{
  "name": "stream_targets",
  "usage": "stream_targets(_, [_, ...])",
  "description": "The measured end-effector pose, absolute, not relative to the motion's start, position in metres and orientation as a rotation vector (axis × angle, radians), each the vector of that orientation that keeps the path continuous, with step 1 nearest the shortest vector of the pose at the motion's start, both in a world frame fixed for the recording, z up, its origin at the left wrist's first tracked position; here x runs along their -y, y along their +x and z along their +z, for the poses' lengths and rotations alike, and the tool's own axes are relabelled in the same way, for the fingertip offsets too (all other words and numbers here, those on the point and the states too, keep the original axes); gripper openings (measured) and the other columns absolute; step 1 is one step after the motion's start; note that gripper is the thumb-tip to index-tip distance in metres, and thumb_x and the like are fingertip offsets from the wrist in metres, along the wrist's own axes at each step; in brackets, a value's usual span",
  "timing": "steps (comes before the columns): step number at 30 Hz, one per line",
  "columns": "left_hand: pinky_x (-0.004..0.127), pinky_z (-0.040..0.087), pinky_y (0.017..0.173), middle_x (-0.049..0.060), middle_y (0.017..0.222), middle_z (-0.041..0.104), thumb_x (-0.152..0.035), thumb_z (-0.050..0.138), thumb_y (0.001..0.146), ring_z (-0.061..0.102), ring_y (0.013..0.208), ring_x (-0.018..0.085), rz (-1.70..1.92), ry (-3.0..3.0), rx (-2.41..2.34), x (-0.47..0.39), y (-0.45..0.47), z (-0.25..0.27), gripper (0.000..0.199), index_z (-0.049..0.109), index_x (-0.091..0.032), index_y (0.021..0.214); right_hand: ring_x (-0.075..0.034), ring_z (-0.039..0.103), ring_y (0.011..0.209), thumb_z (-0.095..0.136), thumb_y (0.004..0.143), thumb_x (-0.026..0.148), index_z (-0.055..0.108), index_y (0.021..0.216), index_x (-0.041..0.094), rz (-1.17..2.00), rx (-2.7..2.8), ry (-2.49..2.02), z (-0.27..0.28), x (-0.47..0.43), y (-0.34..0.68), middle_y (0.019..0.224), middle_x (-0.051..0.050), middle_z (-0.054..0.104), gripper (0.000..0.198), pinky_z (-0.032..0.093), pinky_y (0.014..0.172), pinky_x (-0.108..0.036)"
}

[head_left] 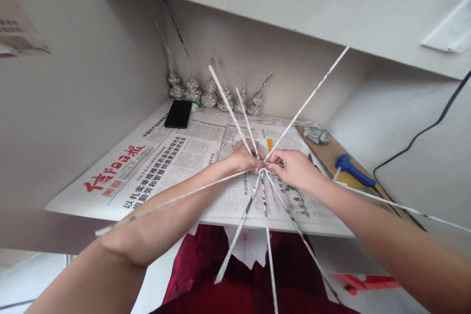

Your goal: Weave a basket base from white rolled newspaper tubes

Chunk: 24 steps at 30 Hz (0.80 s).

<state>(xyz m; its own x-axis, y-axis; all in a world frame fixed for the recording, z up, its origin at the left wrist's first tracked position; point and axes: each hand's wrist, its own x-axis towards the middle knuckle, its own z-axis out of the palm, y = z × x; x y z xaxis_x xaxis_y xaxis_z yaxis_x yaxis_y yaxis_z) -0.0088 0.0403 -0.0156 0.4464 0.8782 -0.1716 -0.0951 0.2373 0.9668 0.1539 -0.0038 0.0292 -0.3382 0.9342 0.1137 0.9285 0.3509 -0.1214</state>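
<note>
- The left hand (245,159) is bent closed at the crossing of the long paper strips (264,186), fingers curled in, with part of its grip hidden behind the strips.
- The right hand (294,167) meets that crossing from three o'clock, thumb and forefinger pinched together on the strips, the other fingers folded loosely.
- The two hands nearly touch at the fingertips — only the crossing lies between them.
- Taking that crossing as the clock's centre, the strips fan out: two near eleven, one between one and two, one past three beyond the right forearm, three between five and seven, one between eight and nine over the left forearm.
- The crossing is held above the newspaper (154,176) spread over the work surface.
- At ten o'clock a black phone (178,114) lies flat on the sheet; from ten to twelve, six woven gourd shapes (209,94) stand in a row along the back.
- Thin paper sticks (272,120) lie at twelve, in front of the row.
- A crumpled grey lump (315,135) sits at two; a blue-handled tool (353,170) lies at three — both on a brown board (326,154).
</note>
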Motion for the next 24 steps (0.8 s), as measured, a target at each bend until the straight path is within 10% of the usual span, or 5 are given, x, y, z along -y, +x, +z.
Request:
stream_targets(13, [0.019,0.050,0.047,-0.004,0.055,0.057,0.005,0.072,0.056,0.055,0.047,0.008,0.867,1.140,-0.952,-0.038,-0.006,-0.014,0.023,0.060,-0.011,0.066,-0.022,0.062,0.084,0.049,0.092,0.022,0.068,0.092,0.019,-0.369,2.478,-1.654,0.015,0.031,0.151,0.089,-0.008,0.068,0.019,0.041,0.074,-0.031])
stream_targets(24, [0.022,0.050,0.052,-0.001,0.055,0.061,0.004,0.067,0.063,0.058,0.049,0.009,0.837,1.098,-0.883,-0.042,-0.006,-0.020,0.015,0.064,-0.010,0.068,-0.020,0.070,0.082,0.057,0.085,0.022,0.072,0.095,0.023,0.225,2.096,-1.693,0.006,0.029,0.151,0.091,-0.003,0.076,0.018,0.049,0.076,-0.030])
